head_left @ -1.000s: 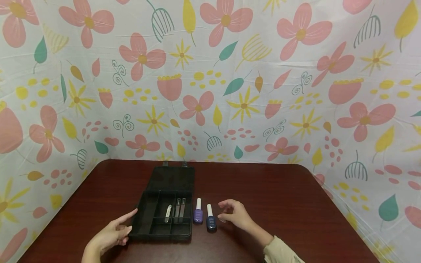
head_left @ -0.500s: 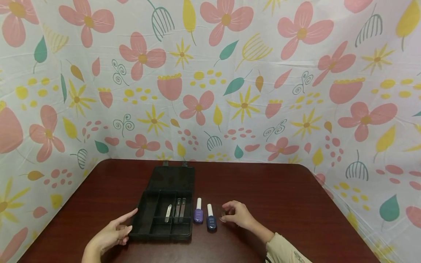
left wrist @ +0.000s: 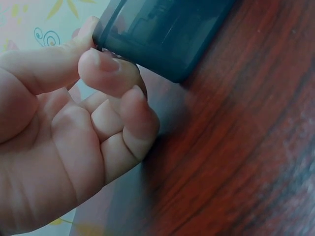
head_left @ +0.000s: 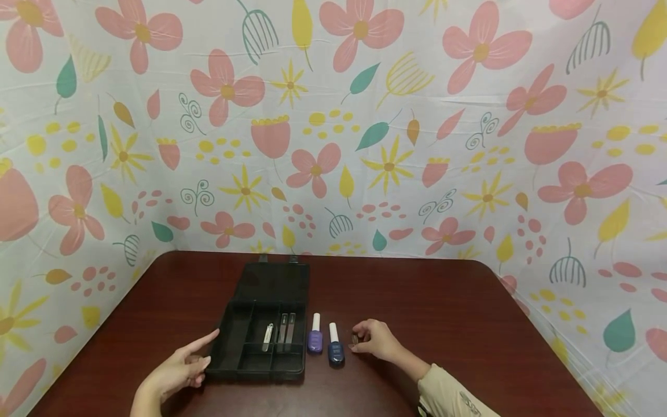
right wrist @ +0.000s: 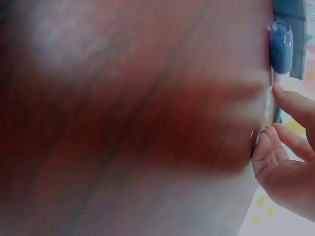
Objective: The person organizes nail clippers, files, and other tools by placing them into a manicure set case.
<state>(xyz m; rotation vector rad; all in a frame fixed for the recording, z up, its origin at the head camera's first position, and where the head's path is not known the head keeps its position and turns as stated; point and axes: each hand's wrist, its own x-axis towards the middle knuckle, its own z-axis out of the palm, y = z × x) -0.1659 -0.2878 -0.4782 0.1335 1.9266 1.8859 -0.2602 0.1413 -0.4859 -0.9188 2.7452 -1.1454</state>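
A black compartment box (head_left: 255, 375) lies with its lid laid back. My left hand (head_left: 179, 368) is at its left side, the index finger stretched out against the box wall and the thumb by the front corner. Inside the box are a nail clipper (head_left: 267, 337) and two slim metal pieces (head_left: 290, 331) of unclear kind. Right of the box lie a purple nail polish bottle (head_left: 315, 341) and a dark blue nail polish bottle (head_left: 336, 352), both white-capped. My right hand (head_left: 377, 340) pinches a small clear piece (right wrist: 268, 105) low over the table; fingers hide part of it.
The dark red-brown table (head_left: 443, 313) reaches back to a flower-patterned cloth (head_left: 333, 174) that hangs behind and on both sides. The box's lid (head_left: 273, 282) extends toward the table's back edge.
My right hand has drawn its thumb and fingers in on the small clear piece. The left hand, box and bottles have stayed in place.
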